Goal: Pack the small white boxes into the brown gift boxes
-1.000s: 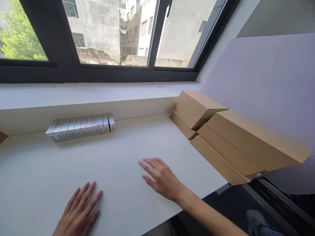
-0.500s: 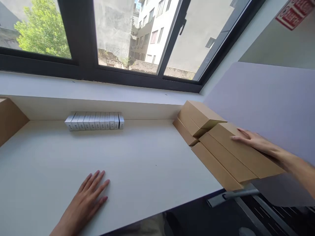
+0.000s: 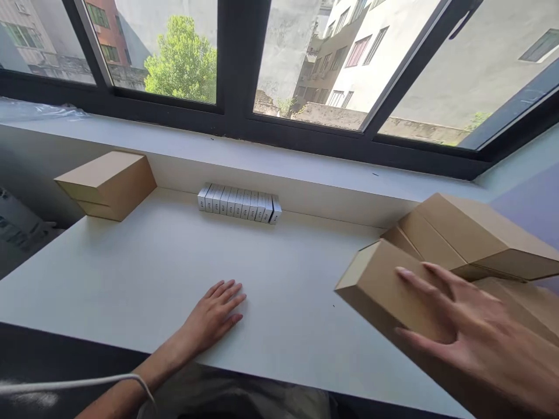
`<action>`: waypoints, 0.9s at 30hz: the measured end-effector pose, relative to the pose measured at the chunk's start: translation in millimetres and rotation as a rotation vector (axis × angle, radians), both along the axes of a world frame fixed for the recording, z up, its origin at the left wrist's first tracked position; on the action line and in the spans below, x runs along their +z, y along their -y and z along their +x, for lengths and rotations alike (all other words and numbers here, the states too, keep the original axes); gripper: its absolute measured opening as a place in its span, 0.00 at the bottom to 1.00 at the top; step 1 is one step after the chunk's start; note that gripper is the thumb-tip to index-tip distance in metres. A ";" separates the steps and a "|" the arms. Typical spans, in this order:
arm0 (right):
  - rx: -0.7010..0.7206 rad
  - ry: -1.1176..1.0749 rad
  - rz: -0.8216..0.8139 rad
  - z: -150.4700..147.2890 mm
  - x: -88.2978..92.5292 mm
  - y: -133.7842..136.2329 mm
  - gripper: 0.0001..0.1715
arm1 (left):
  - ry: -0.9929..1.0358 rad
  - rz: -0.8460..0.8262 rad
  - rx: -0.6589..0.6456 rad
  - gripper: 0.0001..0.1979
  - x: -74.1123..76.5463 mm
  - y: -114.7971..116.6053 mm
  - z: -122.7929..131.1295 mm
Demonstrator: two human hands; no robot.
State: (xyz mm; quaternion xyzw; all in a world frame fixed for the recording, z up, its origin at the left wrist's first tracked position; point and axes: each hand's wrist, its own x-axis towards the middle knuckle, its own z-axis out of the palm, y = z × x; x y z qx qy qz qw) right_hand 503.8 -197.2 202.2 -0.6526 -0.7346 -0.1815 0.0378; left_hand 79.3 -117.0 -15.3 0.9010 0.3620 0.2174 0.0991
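Observation:
My right hand [image 3: 467, 326] grips a long brown cardboard box [image 3: 393, 291] from above, its thumb on the near side and fingers over the top. The box is over the right part of the white table [image 3: 288, 291], tilted, with its pale end toward the middle. Behind it, more brown boxes [image 3: 476, 230] are stacked at the right. My left hand [image 3: 213, 314] lies flat on the table with fingers stretched out, holding nothing. Beyond it, a row of small white boxes [image 3: 238, 202] stands side by side against the back wall.
Two stacked brown boxes [image 3: 109, 183] sit at the table's far left corner. A white sill [image 3: 305, 163] runs below the dark-framed window [image 3: 236, 75]. Clear plastic [image 3: 43, 110] lies on the sill at the left. A white cable [image 3: 87, 384] crosses my left forearm.
My right hand has taken a brown box off the right stack and moved it left toward the middle. The view has swung left. My left hand stays flat on the table.

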 end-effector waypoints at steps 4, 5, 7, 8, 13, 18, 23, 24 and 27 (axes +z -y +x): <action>0.356 -0.037 -0.235 -106.9 -67.1 -28.4 0.50 | 0.201 -0.166 0.184 0.20 8.7 -33.1 -19.3; 0.403 -0.058 -0.296 -124.2 -79.8 -36.9 0.53 | 0.265 -0.195 0.240 0.20 12.8 -50.2 -26.7; 0.450 -0.102 -0.392 -147.0 -98.6 -54.3 0.55 | 0.407 -0.224 0.332 0.22 23.3 -95.0 -42.1; 0.462 -0.123 -0.416 -153.4 -104.9 -62.3 0.55 | 0.494 -0.211 0.372 0.24 29.2 -121.3 -49.3; 0.493 -0.190 -0.357 -157.5 -119.1 -84.5 0.52 | 0.622 -0.037 0.593 0.39 48.7 -246.9 -68.5; 0.562 -0.200 -0.251 -149.4 -131.7 -86.2 0.53 | 0.624 -0.014 0.525 0.48 44.5 -300.9 -65.7; 0.599 -0.212 -0.145 -146.1 -145.4 -88.3 0.55 | 0.618 -0.003 0.447 0.39 41.1 -309.6 -68.3; 0.604 -0.213 -0.130 -145.7 -147.1 -88.4 0.56 | 0.605 0.010 0.441 0.33 40.8 -309.6 -68.6; 0.617 -0.217 -0.103 -144.8 -149.6 -88.3 0.57 | 0.542 0.052 0.426 0.14 39.7 -307.2 -66.8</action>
